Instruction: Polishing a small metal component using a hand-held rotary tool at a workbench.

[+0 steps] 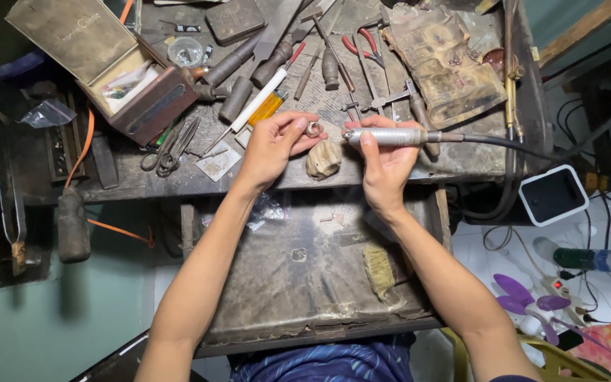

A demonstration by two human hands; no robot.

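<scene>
My left hand (277, 145) pinches a small silver ring (313, 129) between thumb and fingers, above the front edge of the workbench (143, 185). My right hand (385, 159) grips a slim silver rotary handpiece (390, 136) lying level, its tip pointing left and almost touching the ring. A black flexible cable (510, 146) runs from the handpiece off to the right. A worn wooden bench peg (324, 159) sits just under the ring, between the two hands.
Files, pliers with red handles (362, 44), scissors (167, 152), a yellow lighter (266, 110) and an open box (118, 67) crowd the bench. A dirty pull-out tray (305, 283) lies below my forearms. A white device (551, 194), bottles and cords lie on the floor at right.
</scene>
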